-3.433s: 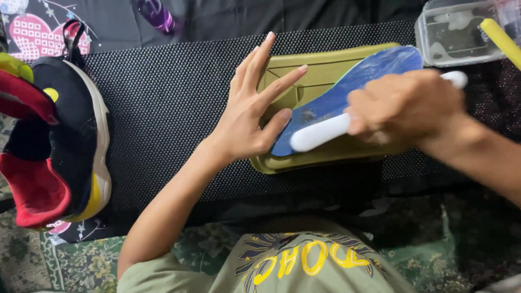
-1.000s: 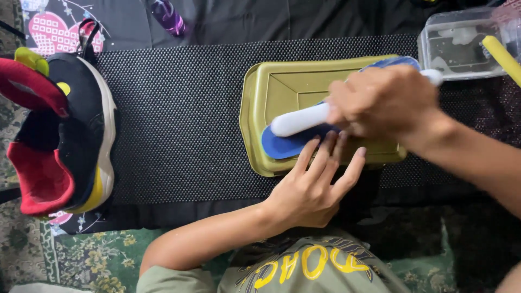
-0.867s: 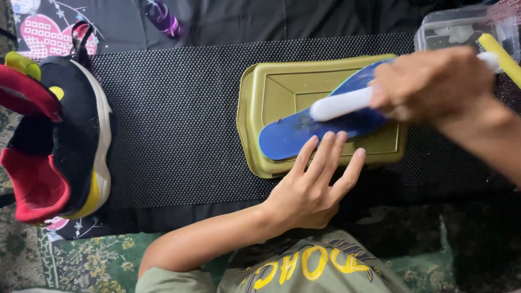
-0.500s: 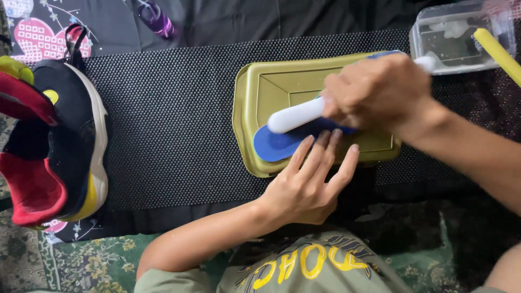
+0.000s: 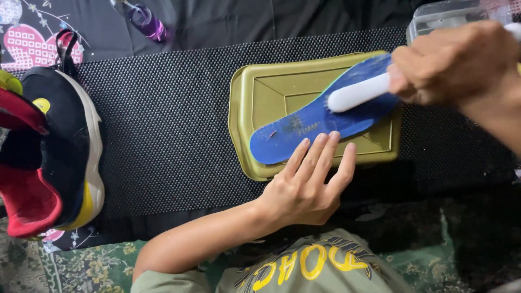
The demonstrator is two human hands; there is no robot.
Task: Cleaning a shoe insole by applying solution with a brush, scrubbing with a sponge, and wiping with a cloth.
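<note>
A blue shoe insole (image 5: 304,130) lies slantwise across an upturned olive-green plastic tray (image 5: 260,97) on a black mesh mat (image 5: 163,125). My left hand (image 5: 306,182) rests flat at the tray's near edge, fingers apart, its fingertips pressing the insole's near side. My right hand (image 5: 456,62) grips a white brush (image 5: 358,93) by its handle, and the brush head sits on the insole's far right part. The brush's bristles are mostly hidden beneath it.
A black, red, yellow and white sneaker (image 5: 49,157) lies at the mat's left end. A clear plastic container (image 5: 439,16) stands at the back right and a small purple bottle (image 5: 145,16) at the back. Patterned green cloth (image 5: 81,266) lies near me.
My right hand has swept the white brush back and forth along the insole and now sits further right. My left hand moved from the tray's far side to its near edge.
</note>
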